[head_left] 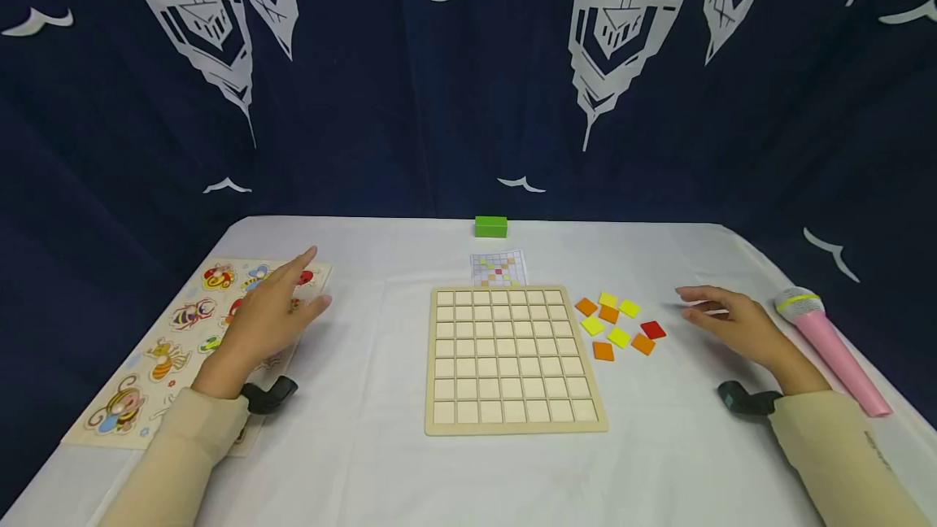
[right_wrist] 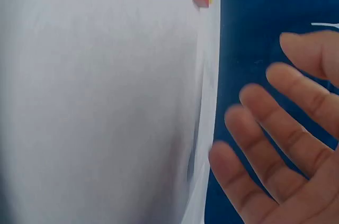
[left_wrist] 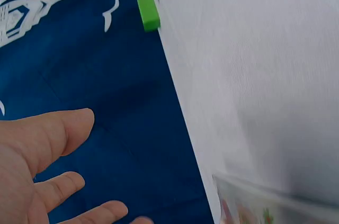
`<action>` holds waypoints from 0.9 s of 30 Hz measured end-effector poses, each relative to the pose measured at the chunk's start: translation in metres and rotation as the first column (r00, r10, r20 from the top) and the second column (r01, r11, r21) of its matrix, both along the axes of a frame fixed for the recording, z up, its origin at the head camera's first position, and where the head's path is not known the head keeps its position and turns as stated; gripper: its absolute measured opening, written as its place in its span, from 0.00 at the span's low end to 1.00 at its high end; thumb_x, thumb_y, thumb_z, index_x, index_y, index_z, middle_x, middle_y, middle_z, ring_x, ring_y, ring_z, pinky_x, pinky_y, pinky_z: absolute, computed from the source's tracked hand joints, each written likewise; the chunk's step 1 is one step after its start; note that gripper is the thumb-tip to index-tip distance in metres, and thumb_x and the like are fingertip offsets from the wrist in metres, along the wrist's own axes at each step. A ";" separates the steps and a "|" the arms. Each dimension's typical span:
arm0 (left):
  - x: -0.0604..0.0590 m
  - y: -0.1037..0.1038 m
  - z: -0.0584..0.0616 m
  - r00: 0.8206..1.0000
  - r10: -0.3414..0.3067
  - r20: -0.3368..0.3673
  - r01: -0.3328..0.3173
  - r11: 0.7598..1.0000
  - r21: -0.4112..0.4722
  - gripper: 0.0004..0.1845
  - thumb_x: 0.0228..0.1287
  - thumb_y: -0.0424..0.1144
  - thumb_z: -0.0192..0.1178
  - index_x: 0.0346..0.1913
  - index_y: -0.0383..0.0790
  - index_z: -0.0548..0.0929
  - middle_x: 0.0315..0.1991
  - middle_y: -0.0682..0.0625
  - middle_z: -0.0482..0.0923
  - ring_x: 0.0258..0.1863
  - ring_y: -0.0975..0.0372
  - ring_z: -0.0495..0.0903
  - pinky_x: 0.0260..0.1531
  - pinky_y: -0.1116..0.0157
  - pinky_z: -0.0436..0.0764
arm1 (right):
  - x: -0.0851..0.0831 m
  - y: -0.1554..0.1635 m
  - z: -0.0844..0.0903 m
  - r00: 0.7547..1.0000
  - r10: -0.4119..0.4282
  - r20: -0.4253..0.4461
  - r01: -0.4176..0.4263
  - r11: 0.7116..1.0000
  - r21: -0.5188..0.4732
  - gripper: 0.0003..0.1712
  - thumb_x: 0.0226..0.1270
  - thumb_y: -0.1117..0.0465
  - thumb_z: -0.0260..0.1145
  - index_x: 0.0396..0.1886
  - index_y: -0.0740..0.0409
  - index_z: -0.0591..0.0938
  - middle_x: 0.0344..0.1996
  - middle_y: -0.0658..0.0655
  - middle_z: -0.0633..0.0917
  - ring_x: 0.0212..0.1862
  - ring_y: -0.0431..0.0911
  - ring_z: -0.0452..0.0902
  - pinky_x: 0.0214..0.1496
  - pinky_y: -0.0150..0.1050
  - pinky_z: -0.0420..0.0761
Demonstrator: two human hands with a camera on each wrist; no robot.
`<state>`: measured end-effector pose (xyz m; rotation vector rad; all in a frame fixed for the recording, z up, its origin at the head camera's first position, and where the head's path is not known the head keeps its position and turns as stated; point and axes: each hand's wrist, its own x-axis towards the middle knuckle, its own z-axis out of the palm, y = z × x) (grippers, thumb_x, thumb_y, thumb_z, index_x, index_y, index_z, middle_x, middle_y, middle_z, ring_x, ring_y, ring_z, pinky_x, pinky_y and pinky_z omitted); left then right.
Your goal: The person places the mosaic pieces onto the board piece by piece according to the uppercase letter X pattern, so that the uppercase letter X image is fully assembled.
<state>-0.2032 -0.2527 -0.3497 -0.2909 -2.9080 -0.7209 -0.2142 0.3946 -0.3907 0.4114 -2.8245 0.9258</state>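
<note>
tiles (head_left: 616,324), loose orange, yellow and red squares, lie scattered on the white tablecloth (head_left: 381,462) just right of the wooden grid board (head_left: 512,361), between it and the right hand. left to right: animal puzzle board (head_left: 164,348) runs along the table's left edge, near corner almost at the drop. left hand (head_left: 267,311) hovers over it, fingers straight and spread, grasping nothing. wide bare cloth strip between puzzle and grid board. grid board sits centre, all cells unfilled. small pattern card (head_left: 499,268) touches its far edge, green block (head_left: 490,226) beyond at the table's back edge. right hand (head_left: 725,320) is released, fingers relaxed, just right of the tiles and apart from them. pink toy microphone (head_left: 830,348) lies near the right edge.
</note>
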 end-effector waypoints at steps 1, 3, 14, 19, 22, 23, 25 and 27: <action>0.000 0.002 0.000 1.000 -0.007 0.009 0.006 1.000 0.013 0.44 0.79 0.48 0.64 0.88 0.40 0.55 0.81 0.27 0.59 0.78 0.30 0.61 0.72 0.26 0.62 | -0.001 -0.001 -0.001 1.000 0.019 0.002 -0.019 1.000 -0.009 0.22 0.76 0.68 0.70 0.65 0.74 0.82 0.59 0.76 0.85 0.49 0.37 0.84 0.45 0.18 0.77; 0.002 0.007 -0.001 1.000 -0.024 0.019 0.023 0.999 0.038 0.44 0.79 0.47 0.65 0.88 0.41 0.56 0.80 0.27 0.63 0.76 0.31 0.66 0.70 0.28 0.68 | -0.002 -0.003 -0.002 0.998 0.054 0.020 -0.053 0.998 -0.030 0.20 0.76 0.70 0.70 0.63 0.74 0.83 0.54 0.73 0.87 0.45 0.26 0.78 0.45 0.20 0.79; 0.003 0.031 -0.013 0.985 -0.169 0.039 0.162 0.977 0.140 0.37 0.79 0.41 0.65 0.84 0.39 0.64 0.64 0.37 0.85 0.60 0.44 0.86 0.59 0.43 0.85 | -0.002 -0.012 0.001 0.974 0.126 0.190 -0.120 0.992 -0.042 0.20 0.77 0.69 0.70 0.63 0.74 0.83 0.45 0.59 0.89 0.41 0.35 0.78 0.42 0.30 0.84; 0.004 0.042 -0.018 0.970 -0.226 0.089 0.210 0.964 0.162 0.35 0.79 0.42 0.64 0.83 0.40 0.66 0.59 0.41 0.88 0.53 0.48 0.89 0.55 0.46 0.86 | -0.004 -0.013 -0.001 0.964 0.191 0.183 -0.179 0.981 -0.079 0.18 0.75 0.72 0.69 0.61 0.75 0.84 0.41 0.55 0.87 0.38 0.37 0.78 0.38 0.30 0.84; 0.003 0.049 -0.022 0.961 -0.253 0.114 0.232 0.958 0.167 0.35 0.79 0.42 0.64 0.82 0.39 0.67 0.55 0.44 0.89 0.51 0.51 0.89 0.52 0.48 0.87 | -0.006 -0.012 -0.003 0.952 0.260 0.162 -0.243 0.963 -0.115 0.17 0.73 0.73 0.70 0.58 0.74 0.85 0.36 0.51 0.84 0.35 0.40 0.77 0.35 0.29 0.80; 0.003 0.051 -0.023 0.957 -0.263 0.121 0.241 0.955 0.170 0.35 0.79 0.42 0.64 0.82 0.39 0.67 0.54 0.46 0.90 0.50 0.53 0.89 0.51 0.50 0.87 | -0.007 -0.012 -0.003 0.946 0.284 0.158 -0.265 0.955 -0.131 0.17 0.72 0.74 0.70 0.58 0.73 0.85 0.34 0.51 0.83 0.34 0.41 0.76 0.34 0.30 0.79; 0.003 0.054 -0.024 0.950 -0.282 0.134 0.257 0.950 0.178 0.35 0.78 0.41 0.65 0.82 0.38 0.68 0.51 0.48 0.90 0.48 0.55 0.88 0.49 0.53 0.86 | -0.008 -0.011 -0.004 0.927 0.341 0.156 -0.317 0.935 -0.162 0.16 0.71 0.76 0.69 0.56 0.74 0.85 0.30 0.50 0.79 0.32 0.43 0.74 0.31 0.32 0.75; 0.003 0.058 -0.026 0.941 -0.302 0.149 0.272 0.943 0.192 0.35 0.78 0.42 0.65 0.82 0.37 0.68 0.49 0.49 0.90 0.45 0.58 0.88 0.47 0.56 0.85 | -0.010 -0.012 -0.005 0.912 0.374 0.166 -0.345 0.921 -0.180 0.16 0.70 0.76 0.69 0.56 0.74 0.85 0.28 0.48 0.76 0.30 0.43 0.72 0.28 0.33 0.72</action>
